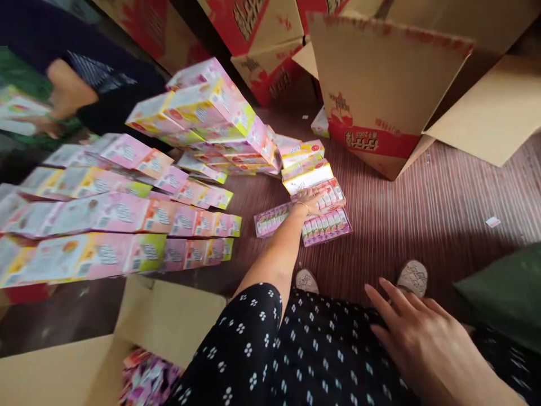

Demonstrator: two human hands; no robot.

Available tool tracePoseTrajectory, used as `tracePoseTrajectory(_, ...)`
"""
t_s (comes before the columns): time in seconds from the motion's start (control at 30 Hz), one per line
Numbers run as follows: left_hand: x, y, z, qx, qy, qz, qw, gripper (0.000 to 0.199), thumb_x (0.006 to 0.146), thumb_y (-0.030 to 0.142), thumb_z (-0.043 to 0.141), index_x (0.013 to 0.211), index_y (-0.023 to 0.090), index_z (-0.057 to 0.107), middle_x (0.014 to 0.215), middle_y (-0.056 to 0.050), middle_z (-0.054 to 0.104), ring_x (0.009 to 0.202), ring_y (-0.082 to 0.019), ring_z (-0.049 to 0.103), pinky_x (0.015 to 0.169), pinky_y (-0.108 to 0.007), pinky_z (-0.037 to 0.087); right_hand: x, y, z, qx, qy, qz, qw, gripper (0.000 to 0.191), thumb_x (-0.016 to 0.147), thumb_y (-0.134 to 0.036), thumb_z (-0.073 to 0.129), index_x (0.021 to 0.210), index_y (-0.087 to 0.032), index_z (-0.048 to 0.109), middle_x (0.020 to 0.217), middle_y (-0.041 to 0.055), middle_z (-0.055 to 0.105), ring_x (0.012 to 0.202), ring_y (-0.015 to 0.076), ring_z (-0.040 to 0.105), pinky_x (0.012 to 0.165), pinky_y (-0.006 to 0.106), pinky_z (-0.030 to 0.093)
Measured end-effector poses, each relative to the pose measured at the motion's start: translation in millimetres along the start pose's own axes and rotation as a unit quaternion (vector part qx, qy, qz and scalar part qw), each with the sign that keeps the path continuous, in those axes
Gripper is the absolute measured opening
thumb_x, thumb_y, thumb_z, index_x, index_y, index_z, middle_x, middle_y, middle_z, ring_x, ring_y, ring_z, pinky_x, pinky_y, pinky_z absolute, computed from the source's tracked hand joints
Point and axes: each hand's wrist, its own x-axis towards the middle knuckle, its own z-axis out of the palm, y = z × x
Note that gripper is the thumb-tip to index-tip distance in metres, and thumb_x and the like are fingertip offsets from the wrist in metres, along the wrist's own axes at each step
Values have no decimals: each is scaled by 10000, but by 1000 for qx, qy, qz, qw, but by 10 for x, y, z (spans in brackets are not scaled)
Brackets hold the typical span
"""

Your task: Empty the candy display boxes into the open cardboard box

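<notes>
My left hand (309, 202) reaches down to the floor and spans an orange-pink display box (336, 194) of small packs, fingers and thumb across its top. Just below lies a purple display box (327, 228) with a row of small packs. Another purple box (273, 219) sits to the left, partly hidden by my forearm. Touching the far side are pink-and-yellow cartons (306, 176). My right hand (422, 327) hovers near my lap, fingers apart, holding nothing.
Tall stacks of pastel cartons (211, 113) and long rows of cartons (122, 214) fill the left. An open cardboard box (380, 84) stands at far right. Another open box (169, 321) holds purple wrappers. A co-worker's arm (70, 90) shows upper left. A green bag (507, 293) lies right.
</notes>
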Motion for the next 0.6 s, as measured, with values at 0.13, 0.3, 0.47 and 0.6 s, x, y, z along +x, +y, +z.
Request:
tracePoseTrajectory(0.13,368,-194,286,36,-6,-4,999,1246,693,525,863,1657,316,102,1710,-208,-9,1542,-523,27,1225,-595,90,-182,204,41,41,-18,-1,999,474,982,-304,452,1422,-231,612,1304,122,688,927,274,759,648,384,654)
tracePoseTrajectory(0.3,347,-125,417,9,43,-9,999,1224,724,495,831,1661,286,71,1683,-227,134,1502,-519,171,1201,-602,146,-114,353,-4,72,-31,38,996,544,984,-294,465,1527,-270,498,1402,114,627,1027,311,741,666,410,648)
tracePoseTrajectory(0.47,68,95,315,-128,4,-28,991,1227,702,463,820,1660,288,73,1653,-170,302,1410,-423,403,1149,-541,335,44,296,11,15,-28,37,999,420,1002,-281,417,1339,-188,651,1242,137,715,899,293,757,592,415,632)
tracePoseTrajectory(0.6,-244,216,-8,-309,-1,80,948,1175,699,366,807,1653,221,137,1586,-133,450,1365,-332,505,1127,-456,424,64,434,149,9,-22,112,993,430,1008,-366,417,1307,-171,656,1121,141,745,791,297,750,576,433,611)
